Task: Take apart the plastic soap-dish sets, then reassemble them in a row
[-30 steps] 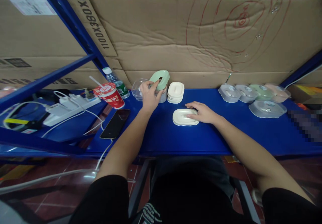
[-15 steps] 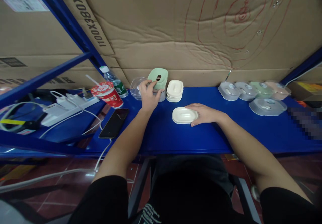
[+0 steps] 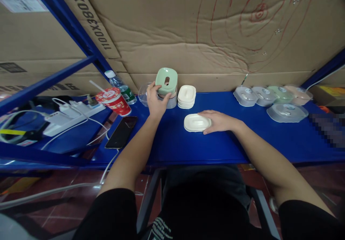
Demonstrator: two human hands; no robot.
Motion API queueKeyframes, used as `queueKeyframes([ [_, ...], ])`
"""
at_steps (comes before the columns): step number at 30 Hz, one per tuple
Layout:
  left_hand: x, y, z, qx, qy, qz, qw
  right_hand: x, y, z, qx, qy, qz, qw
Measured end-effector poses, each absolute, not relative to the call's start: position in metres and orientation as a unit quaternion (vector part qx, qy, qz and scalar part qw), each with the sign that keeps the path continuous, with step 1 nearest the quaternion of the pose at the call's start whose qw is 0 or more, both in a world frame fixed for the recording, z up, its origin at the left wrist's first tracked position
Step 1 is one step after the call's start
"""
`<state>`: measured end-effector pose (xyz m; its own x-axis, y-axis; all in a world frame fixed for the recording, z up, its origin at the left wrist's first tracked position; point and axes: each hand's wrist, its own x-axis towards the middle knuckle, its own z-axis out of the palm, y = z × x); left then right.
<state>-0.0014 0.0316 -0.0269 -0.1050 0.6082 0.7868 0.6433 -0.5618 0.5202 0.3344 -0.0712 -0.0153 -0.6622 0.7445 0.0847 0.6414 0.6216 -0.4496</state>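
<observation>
- Since a second ago, the fingers of the left hand (image 3: 157,104) have moved off the hole of the green dish (image 3: 161,77) to its near left edge, and the dish has shifted slightly left and back.
- Left grip: thumb and fingers grasp the near left corner of the green dish; whether they bear its weight, I cannot tell.
- Green dish: beside the stack of cream dishes (image 3: 186,97), above a greyish container (image 3: 172,102).
- Right grip: thumb and fingers around the right end of the cream dish (image 3: 194,122), which lies on the tabletop (image 3: 175,146) in front of the stack.
- Risk: held at one corner only, the green dish could tip or slide off what is beneath it, should the thumb slip on its smooth edge.
- Risk: a swing of the green dish to the right might knock the stack of cream dishes, since the gap between them looks narrow.
- Risk: a careless elbow or wrist could catch the red cup (image 3: 118,105) or the phone (image 3: 122,131), both near the left forearm.
- Different from a second ago: the right thumb lay on top of the cream dish; now it sits against the near edge.
- Unchanged: the cream dish has hardly shifted.
</observation>
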Motion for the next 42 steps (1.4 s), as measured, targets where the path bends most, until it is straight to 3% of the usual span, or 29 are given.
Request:
queueKeyframes([
  [16,-0.008,0.044,-0.038,-0.688,-0.451,-0.568,0.027,0.335,-0.070,-0.018,-0.395,-0.890,0.190,0.122],
  [24,-0.007,0.042,-0.036,-0.678,-0.437,-0.586,0.085,0.339,-0.071,-0.018,-0.413,-0.887,0.177,0.108],
  [29,-0.001,0.017,-0.024,-0.705,-0.366,-0.593,0.132,0.340,-0.069,-0.011,-0.378,-0.892,0.157,0.191],
  [36,0.043,-0.028,-0.014,-0.888,-0.200,-0.395,0.119,0.336,-0.071,-0.004,-0.400,-0.833,0.102,0.369],
  [42,0.045,-0.023,-0.019,-0.897,-0.197,-0.373,0.134,0.336,-0.066,-0.012,-0.409,-0.789,0.129,0.440],
])
